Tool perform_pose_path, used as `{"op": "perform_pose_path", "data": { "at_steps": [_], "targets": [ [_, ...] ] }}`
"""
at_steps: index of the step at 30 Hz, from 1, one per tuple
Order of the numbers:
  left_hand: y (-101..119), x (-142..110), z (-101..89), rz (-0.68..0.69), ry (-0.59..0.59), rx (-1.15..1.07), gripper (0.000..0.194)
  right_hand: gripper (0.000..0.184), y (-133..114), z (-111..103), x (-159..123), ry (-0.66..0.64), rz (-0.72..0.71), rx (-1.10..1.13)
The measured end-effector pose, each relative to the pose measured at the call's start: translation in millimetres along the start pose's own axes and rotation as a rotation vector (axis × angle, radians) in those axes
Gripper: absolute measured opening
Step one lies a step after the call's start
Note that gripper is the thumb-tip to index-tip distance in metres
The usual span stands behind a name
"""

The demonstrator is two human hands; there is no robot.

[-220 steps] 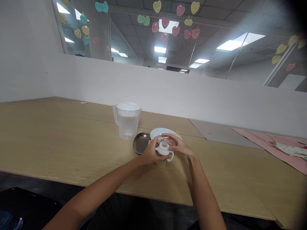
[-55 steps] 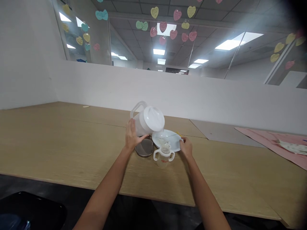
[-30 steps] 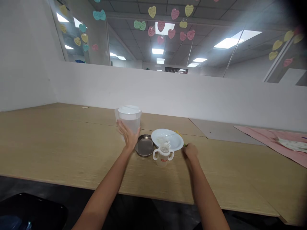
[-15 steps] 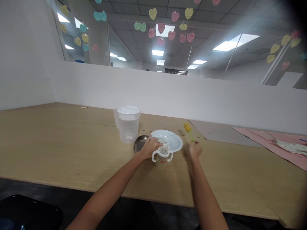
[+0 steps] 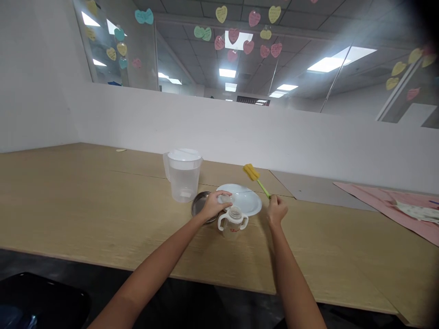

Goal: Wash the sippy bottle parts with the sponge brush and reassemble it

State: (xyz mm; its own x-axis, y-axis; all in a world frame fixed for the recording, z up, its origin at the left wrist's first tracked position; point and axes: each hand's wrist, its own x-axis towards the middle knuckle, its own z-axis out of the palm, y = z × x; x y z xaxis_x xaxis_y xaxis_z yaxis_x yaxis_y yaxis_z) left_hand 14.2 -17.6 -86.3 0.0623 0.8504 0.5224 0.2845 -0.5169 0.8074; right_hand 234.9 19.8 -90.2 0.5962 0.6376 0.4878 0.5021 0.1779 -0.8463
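Note:
My right hand (image 5: 277, 210) is closed around the green handle of a sponge bottle brush (image 5: 252, 172), whose yellow head points up and left above the table. My left hand (image 5: 213, 205) is curled around a small clear cap-like piece (image 5: 225, 198) over the plate's left edge; its exact kind is hard to make out. Just below that hand stands a baby bottle (image 5: 233, 225), upright and uncapped, with white handles on both sides and red print. The white plate (image 5: 250, 201) lies behind the bottle. A round metal dish (image 5: 198, 204) is partly hidden by my left hand.
A clear plastic pitcher (image 5: 185, 180) with a white lid stands behind the metal dish. Toward the right are a grey sheet (image 5: 308, 187) and a pink cloth (image 5: 380, 201) with a whitish item on it. A white wall (image 5: 240, 137) bounds the table's back.
The brush has swung up and left, its head now tilted leftward. My left hand has lifted slightly from the plate with the clear piece. The bottle stays in place.

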Motion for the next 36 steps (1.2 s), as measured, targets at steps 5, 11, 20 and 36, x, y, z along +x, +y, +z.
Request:
{"op": "perform_pose_path", "data": {
  "at_steps": [5,11,20,36],
  "targets": [
    [-8.2,5.7,-1.1,-0.080,0.116,-0.195,0.036,0.042,-7.8,2.2,-8.7,-0.124,-0.093,0.111],
    [-11.1,8.0,0.2,-0.074,0.207,-0.206,0.022,0.048,-9.7,7.7,-14.0,-0.201,-0.272,-0.014],
    [-8.1,10.0,0.4,-0.260,0.258,-0.534,0.028,0.038,-8.2,3.2,-10.8,-0.124,-0.277,-0.119],
    [-19.1,11.3,-28.4,-0.258,0.493,0.024,0.026,0.038,-3.7,12.3,2.8,-0.233,0.167,0.481]
  ]
}}
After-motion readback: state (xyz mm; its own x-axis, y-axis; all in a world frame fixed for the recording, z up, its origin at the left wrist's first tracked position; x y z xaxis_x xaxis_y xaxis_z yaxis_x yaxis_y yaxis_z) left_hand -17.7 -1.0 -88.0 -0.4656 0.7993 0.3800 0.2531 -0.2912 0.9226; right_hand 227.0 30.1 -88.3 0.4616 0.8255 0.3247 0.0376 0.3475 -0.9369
